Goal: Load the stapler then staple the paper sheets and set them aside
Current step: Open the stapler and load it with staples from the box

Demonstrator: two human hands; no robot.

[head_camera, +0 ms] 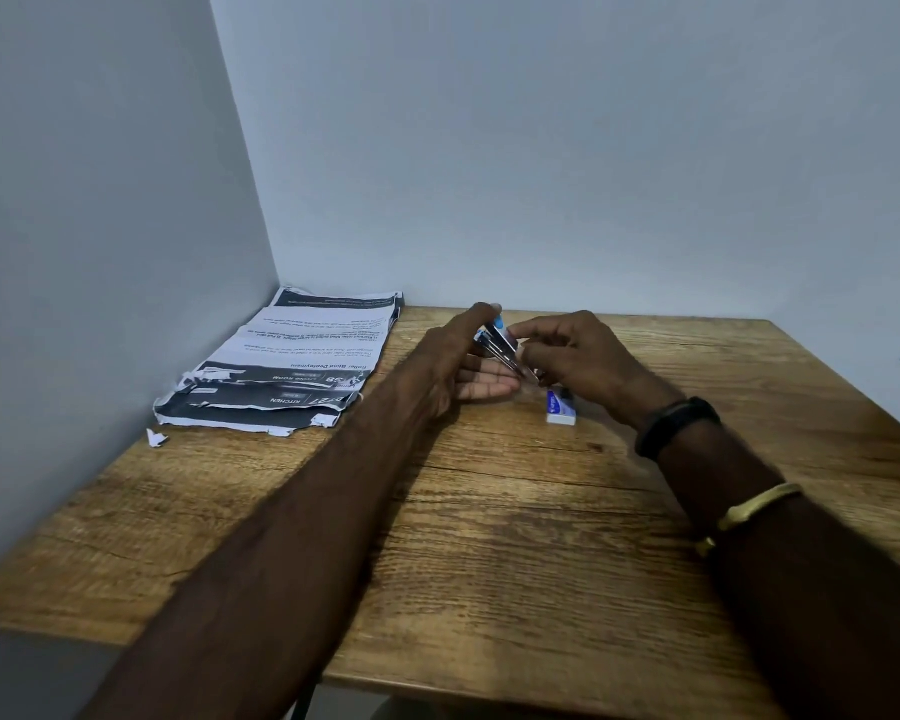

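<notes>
Stapler (497,348) tilts open, gripped by our left hand (458,368) fingers for loading; our right hand (575,356) fingers seemingly pinch its top.

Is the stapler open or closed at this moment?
Open: the stapler, held by the left hand, has its metal arms spread apart, the blue-tipped one raised. The right hand pinches at it. Staples inside: cannot tell.

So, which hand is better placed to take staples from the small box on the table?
The right hand. It is just beside the staple box, and its fingertips are close to the stapler. The left hand holds the stapler and lies farther from the box.
</notes>
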